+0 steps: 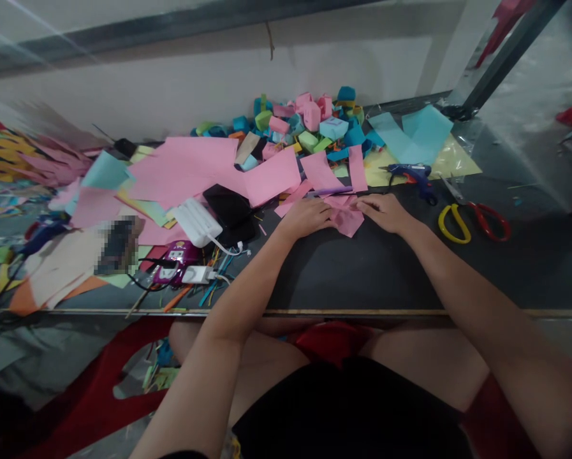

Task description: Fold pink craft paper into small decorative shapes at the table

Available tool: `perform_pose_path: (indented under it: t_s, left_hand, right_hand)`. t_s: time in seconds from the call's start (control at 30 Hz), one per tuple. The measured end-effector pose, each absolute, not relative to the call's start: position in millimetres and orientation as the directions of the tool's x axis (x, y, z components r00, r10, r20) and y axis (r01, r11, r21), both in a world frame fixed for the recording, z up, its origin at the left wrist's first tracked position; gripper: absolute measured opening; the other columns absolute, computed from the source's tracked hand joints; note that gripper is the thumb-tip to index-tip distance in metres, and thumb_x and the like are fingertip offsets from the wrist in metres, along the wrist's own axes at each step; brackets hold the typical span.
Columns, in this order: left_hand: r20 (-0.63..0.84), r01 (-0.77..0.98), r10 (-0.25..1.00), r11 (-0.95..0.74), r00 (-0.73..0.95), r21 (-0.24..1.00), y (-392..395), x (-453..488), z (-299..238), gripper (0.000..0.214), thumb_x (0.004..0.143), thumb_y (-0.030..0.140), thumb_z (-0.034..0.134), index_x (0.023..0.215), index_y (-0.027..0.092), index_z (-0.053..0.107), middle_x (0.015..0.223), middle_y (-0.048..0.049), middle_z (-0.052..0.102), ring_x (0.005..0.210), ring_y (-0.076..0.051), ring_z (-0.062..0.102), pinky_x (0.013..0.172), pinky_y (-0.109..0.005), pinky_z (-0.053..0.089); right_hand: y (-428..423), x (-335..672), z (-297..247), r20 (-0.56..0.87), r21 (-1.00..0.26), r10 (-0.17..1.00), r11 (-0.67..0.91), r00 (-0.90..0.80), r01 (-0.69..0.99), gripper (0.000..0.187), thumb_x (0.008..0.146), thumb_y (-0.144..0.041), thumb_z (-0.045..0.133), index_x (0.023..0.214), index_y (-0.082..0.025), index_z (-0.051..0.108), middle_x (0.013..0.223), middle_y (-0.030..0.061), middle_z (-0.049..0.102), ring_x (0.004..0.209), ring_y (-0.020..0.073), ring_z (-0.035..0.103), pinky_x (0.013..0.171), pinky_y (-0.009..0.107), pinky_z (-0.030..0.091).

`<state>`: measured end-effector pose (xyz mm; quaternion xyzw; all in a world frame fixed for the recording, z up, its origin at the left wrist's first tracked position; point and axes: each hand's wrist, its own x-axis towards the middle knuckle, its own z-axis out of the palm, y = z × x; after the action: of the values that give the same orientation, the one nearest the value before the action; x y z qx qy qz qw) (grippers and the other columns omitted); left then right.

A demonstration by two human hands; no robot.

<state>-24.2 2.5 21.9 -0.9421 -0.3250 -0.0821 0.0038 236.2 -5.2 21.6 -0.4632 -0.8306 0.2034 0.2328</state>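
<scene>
Here we are at the dark grey tabletop [362,277], and both bare hands are down on a small creased piece of pink paper [349,223], lying just in front of the person, near the middle of the table's width. The left hand [308,217] comes in from one side, fingers bent and laid over the paper's left edge; the right hand [382,210] meets the opposite edge, fingertips curled close together against it. How firmly either one pinches, I cannot tell, the thumbs being largely hidden. Just beyond the paper lies a slim purple stick [332,190], with a flat pink paper rectangle [320,171] and a narrow upright pink paper strip [357,169] behind it. Over to the right, a dark blue glue gun [412,171] rests on its side, and nearer sit scissors with one yellow and one red handle [463,201], blades apart. At the back, a heap of small folded paper shapes in pink, blue and green [311,116]; off left, large pink paper sheets [185,162] beside a white rectangular plastic block [197,222].
</scene>
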Motion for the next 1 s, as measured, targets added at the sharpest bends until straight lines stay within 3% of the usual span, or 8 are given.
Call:
perform_pose_path:
  t_s: [0.13,0.27,0.4,0.53,0.73,1.0]
  left_hand:
    - [0.139,0.571,0.586,-0.81,0.798,0.134,-2.9,-14.3,21.6,0.039,0.107,0.034,0.038,0.109,0.022,0.075,0.114,-0.0093,0.076,0.111,-0.025,0.069,0.093,-0.04,0.053]
    - [0.17,0.475,0.548,-0.814,0.819,0.336,1.8,-21.8,21.3,0.021,0.096,0.038,0.065,0.106,0.024,0.078,0.124,-0.0065,0.075,0.12,-0.023,0.066,0.103,-0.04,0.051]
    - [0.207,0.412,0.594,-0.729,0.777,0.546,10.6,-32.6,18.8,0.027,0.089,0.033,0.074,0.114,0.025,0.077,0.126,-0.0077,0.075,0.121,-0.02,0.067,0.107,-0.038,0.051]
    - [0.225,0.446,0.607,-0.744,0.762,0.498,11.5,-31.0,16.2,0.019,0.094,0.032,0.068,0.109,0.028,0.079,0.121,-0.0063,0.077,0.117,-0.019,0.069,0.106,-0.039,0.051]
    - [0.241,0.454,0.568,-0.797,0.787,0.398,6.2,-27.8,13.8,0.019,0.099,0.032,0.061,0.105,0.028,0.079,0.12,-0.0029,0.077,0.116,-0.016,0.069,0.104,-0.034,0.052]
    - [0.263,0.47,0.612,-0.763,0.746,0.443,9.7,-28.7,10.7,0.024,0.101,0.032,0.057,0.097,0.025,0.079,0.107,-0.0037,0.08,0.106,-0.016,0.073,0.097,-0.031,0.055]
  right_hand:
    - [-5.8,236.0,22.4,0.205,-0.563,0.864,0.489,-0.46,0.667,0.055,0.1,-0.06,0.038,0.115,-0.025,0.077,0.107,0.0062,0.08,0.09,0.0215,0.072,0.079,0.033,0.05]
    - [-6.4,235.4,24.1,0.198,-0.567,0.874,0.472,-0.444,0.676,0.051,0.099,-0.057,0.041,0.115,-0.024,0.077,0.106,0.0062,0.08,0.083,0.0203,0.071,0.075,0.032,0.049]
    - [-7.1,234.8,24.8,0.192,-0.577,0.876,0.465,-0.442,0.672,0.046,0.096,-0.053,0.047,0.115,-0.024,0.077,0.107,0.0059,0.08,0.078,0.0201,0.069,0.074,0.034,0.05]
    - [-7.9,234.7,25.0,0.198,-0.591,0.869,0.475,-0.453,0.652,0.042,0.093,-0.05,0.052,0.113,-0.024,0.078,0.112,0.0063,0.079,0.082,0.0202,0.07,0.077,0.034,0.052]
    - [-7.3,238.6,25.6,0.206,-0.589,0.827,0.532,-0.524,0.609,0.052,0.09,-0.064,0.056,0.116,-0.024,0.077,0.108,0.0088,0.079,0.09,0.0232,0.071,0.079,0.035,0.052]
    - [-11.2,241.4,32.2,0.223,-0.523,0.738,0.642,-0.637,0.56,0.061,0.067,-0.059,0.085,0.119,-0.028,0.077,0.12,0.0093,0.076,0.11,0.0297,0.068,0.099,0.048,0.05]
